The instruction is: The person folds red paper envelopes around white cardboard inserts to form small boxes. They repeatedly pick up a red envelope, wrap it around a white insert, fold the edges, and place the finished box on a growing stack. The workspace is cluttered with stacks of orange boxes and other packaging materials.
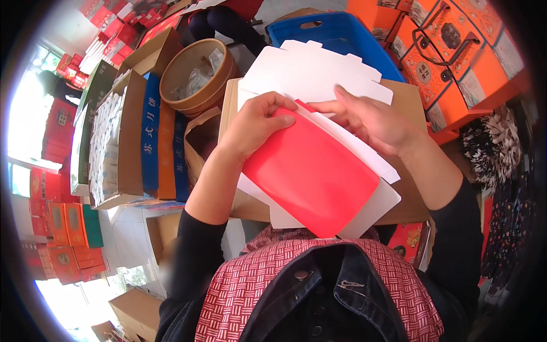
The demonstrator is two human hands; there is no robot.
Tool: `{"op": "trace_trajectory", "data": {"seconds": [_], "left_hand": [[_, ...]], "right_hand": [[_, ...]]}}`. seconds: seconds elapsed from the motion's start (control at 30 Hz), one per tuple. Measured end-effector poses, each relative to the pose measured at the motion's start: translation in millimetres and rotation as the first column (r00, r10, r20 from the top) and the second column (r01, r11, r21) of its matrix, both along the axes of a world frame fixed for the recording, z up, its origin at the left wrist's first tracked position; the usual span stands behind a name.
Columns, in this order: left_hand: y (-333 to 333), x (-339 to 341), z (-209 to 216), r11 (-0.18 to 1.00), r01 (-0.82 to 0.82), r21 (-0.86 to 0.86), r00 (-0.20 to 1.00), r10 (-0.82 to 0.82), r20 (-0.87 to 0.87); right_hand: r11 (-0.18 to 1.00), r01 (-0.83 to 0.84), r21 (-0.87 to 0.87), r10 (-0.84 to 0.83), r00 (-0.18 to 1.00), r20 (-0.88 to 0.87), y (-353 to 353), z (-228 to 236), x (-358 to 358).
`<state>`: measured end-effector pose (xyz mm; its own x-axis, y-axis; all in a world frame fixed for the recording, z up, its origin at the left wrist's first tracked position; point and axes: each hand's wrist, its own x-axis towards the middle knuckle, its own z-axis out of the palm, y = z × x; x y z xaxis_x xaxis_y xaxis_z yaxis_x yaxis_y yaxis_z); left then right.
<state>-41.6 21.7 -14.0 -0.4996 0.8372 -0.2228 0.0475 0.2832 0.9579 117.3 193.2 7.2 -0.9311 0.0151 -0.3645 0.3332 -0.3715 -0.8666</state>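
Note:
A red card box blank (313, 171), white on its inner side, lies tilted in front of me with a white flap along its right edge. My left hand (253, 126) pinches its far corner, thumb on the red face. My right hand (376, 122) is beside that corner, thumb raised and fingers stretched toward the white flap; its fingertips are at the flap's far end. Beneath and beyond lie flat white card blanks (307, 69) with notched edges. They rest on a brown cardboard surface (407, 117).
Beyond the work stands a blue plastic crate (342, 31). A round brown tub (199, 74) holds clear plastic. At left, a carton (128, 154) is packed with white-wrapped items. Orange gift boxes (439, 62) with handles are stacked at right. A person's dark-clad legs (228, 25) show at the back.

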Motion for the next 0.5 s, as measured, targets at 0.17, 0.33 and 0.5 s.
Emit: {"op": "trace_trajectory", "data": {"seconds": [0.17, 0.33, 0.5], "left_hand": [[-7.6, 5.3, 1.3, 0.998, -0.048, 0.029, 0.998, 0.049, -0.025], [-12.8, 8.4, 5.4, 0.996, -0.085, 0.039, 0.995, 0.087, -0.039], [-31.3, 6.0, 6.2, 0.978, -0.090, 0.191, 0.994, 0.076, 0.081]], "right_hand": [[0.930, 0.005, 0.367, -0.024, 0.999, 0.049, -12.9, 14.1, -28.5], [0.865, 0.026, 0.502, -0.018, 1.000, -0.020, -23.9, -9.2, -35.7], [0.840, 0.029, 0.542, 0.014, 0.997, -0.074, -35.3, -12.3, -30.4]]}}
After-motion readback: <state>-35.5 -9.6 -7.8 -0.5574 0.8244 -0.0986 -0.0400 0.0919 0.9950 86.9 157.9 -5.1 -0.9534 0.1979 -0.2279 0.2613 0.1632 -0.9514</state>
